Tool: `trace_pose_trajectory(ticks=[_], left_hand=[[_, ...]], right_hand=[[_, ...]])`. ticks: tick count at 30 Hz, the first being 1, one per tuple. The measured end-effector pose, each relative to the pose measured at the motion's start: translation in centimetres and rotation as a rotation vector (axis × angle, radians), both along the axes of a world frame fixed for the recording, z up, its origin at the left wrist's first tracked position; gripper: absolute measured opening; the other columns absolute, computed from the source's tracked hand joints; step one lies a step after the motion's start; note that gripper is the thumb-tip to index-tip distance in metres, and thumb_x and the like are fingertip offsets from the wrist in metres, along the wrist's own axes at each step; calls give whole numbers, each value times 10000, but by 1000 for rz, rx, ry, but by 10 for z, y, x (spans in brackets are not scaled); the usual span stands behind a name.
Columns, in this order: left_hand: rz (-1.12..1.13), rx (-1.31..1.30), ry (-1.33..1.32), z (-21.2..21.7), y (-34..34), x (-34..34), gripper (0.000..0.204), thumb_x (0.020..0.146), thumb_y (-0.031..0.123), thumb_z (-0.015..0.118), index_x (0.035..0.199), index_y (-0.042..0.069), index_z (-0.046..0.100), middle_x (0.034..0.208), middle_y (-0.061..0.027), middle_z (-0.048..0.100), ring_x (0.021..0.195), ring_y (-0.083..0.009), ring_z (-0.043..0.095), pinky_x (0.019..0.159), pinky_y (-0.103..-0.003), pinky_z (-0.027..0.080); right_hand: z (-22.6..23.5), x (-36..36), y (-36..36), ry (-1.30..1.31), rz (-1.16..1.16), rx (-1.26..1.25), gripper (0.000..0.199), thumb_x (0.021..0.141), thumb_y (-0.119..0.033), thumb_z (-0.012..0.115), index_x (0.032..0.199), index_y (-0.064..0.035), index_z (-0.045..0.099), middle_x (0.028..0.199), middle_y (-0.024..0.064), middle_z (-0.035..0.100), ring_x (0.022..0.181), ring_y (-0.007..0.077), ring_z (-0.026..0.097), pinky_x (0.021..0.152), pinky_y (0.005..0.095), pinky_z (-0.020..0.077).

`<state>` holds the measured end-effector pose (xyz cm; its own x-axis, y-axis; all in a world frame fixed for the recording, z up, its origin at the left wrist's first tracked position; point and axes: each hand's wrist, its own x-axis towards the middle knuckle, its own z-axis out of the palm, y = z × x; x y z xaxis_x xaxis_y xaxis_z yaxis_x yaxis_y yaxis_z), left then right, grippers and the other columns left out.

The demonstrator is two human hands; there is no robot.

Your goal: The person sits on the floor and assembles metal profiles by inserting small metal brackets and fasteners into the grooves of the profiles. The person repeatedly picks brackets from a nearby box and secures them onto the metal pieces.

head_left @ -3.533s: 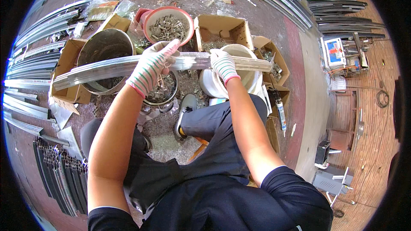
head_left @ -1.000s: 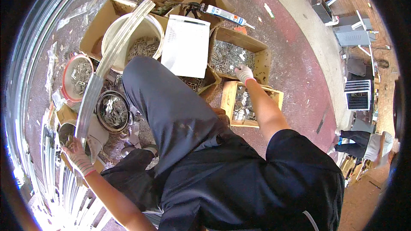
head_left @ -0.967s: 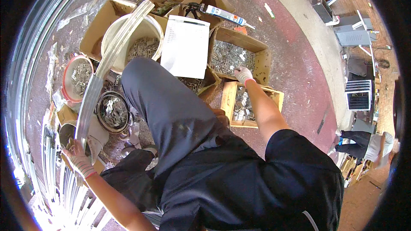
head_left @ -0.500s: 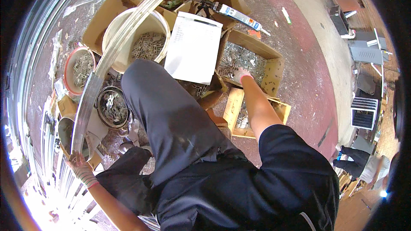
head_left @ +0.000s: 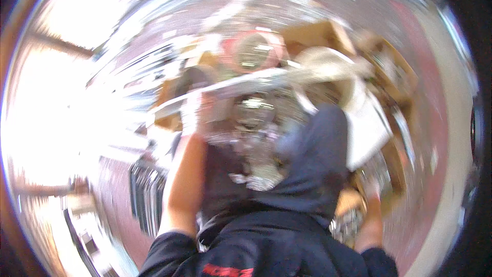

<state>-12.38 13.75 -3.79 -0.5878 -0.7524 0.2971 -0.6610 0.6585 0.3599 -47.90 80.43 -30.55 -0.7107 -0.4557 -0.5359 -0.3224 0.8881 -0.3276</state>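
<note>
Strong motion blur runs through the picture. In its white glove, my left hand (head_left: 193, 113) grips the near end of a bundle of long, pale strips (head_left: 246, 83), their kind unclear. The bundle slants up to the right, and its far end lies across a white bucket (head_left: 353, 92). At the lower right my right hand (head_left: 375, 191) is over a cardboard box (head_left: 395, 166) of small metal pieces; its fingers are smeared and partly lost among them. A white sheet of paper (head_left: 368, 128) lies between the bucket and that box.
A red-rimmed bucket (head_left: 225, 54) and a round dark container (head_left: 253, 112) with metal bits stand beyond my knees. A wooden box (head_left: 350, 200) sits below my right hand. More cardboard boxes (head_left: 320, 36) stand farther off, and a sealant tube (head_left: 404, 131) lies beyond the paper.
My view has swung to the left, so everything appears turned and shifted right. My left hand still holds the strips; my right hand is still at the box of metal pieces.
</note>
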Motion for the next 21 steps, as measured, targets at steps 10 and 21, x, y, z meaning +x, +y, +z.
trace_pose_trajectory(ticks=[10,21], left_hand=[[171,1038,1225,-17,7,-37,352,1058,358,534,904,56,629,688,12,582,553,-79,471,525,-248,403],[363,1351,1198,-24,-23,-37,726,951,747,397,1156,82,603,1043,-164,708,1009,-309,673,909,-517,524]], right_hand=[[28,-50,17,335,44,269,423,1010,-311,532,1369,-97,595,1311,95,647,1167,214,611,990,343,469],[204,-119,-268,246,-261,-948,401,1012,-283,603,1261,31,626,1248,132,660,1143,218,606,1034,358,458]])
